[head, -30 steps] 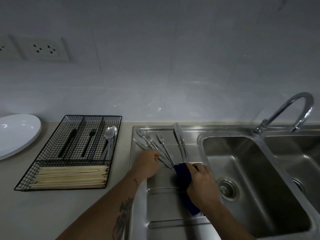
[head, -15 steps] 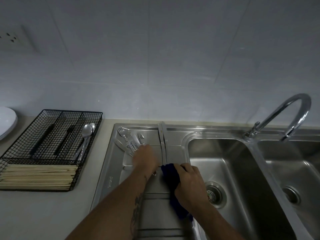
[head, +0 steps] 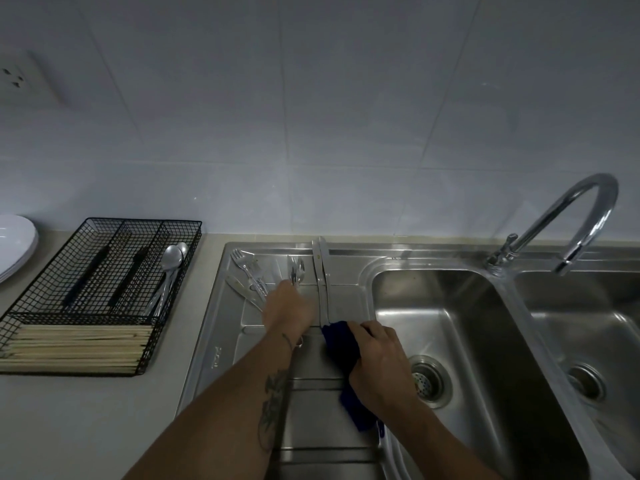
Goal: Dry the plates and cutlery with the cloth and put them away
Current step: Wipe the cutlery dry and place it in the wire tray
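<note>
Reaching forward over the steel draining board [head: 311, 427], two bare forearms come up from the bottom edge. The right hand [head: 379, 362] lies nearest, its fingers [head: 363, 329] curled round a dark blue cloth [head: 341, 348]; the cloth is bunched under the palm and trails back along the board toward the person. The front of the cloth wraps the near ends of two knives [head: 320, 275], which lie side by side on the board and point away to the wall. Just left of them the left hand [head: 289, 308] rests knuckles up, its fingers bent down over the handles of the loose cutlery; whether they pinch a piece I cannot tell, since the hand hides them. Beyond that hand a few forks [head: 247, 268] fan out to the left, and another fork or two [head: 296, 268] lie between them and the knives. To the right sit two sink basins [head: 450, 341], each with a drain, and a curved tap [head: 568, 223] behind. On the table [head: 69, 427] to the left stands a black wire basket [head: 104, 289]: chopsticks [head: 76, 348] fill its near section, spoons [head: 171, 261] and dark-handled pieces lie in the far sections. White plates [head: 15, 240] are stacked at the far left edge. A tiled wall [head: 311, 116] with a socket [head: 17, 81] closes the back.
</note>
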